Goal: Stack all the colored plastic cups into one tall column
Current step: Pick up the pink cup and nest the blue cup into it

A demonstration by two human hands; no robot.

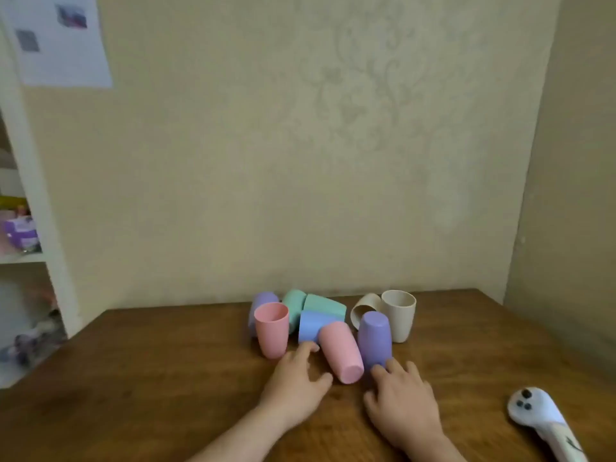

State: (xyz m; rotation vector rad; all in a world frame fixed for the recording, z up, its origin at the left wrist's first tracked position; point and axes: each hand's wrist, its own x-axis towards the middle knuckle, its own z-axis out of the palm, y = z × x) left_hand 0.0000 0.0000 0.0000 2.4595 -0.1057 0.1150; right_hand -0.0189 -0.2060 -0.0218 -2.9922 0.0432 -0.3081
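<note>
Blurred shelf contents at far left, cups clustered at desk (133, 378) rear, rear purple cup (263, 300) mostly hidden behind upright pink cup (271, 330), left hand (295, 385) fingers spread, touching blue cup (311, 326), right hand (405, 400) fingers spread, touching front purple cup (375, 340), white object (543, 420) cut off lower right.

A brown wooden table (133, 378) stands against a beige patterned wall (300, 145). Near its right front edge lies a white handheld controller (543, 420) — dark buttons facing up. A white shelf unit (36, 195) stands at left — its contents blurred. A paper sheet (63, 41) hangs on the wall.
</note>
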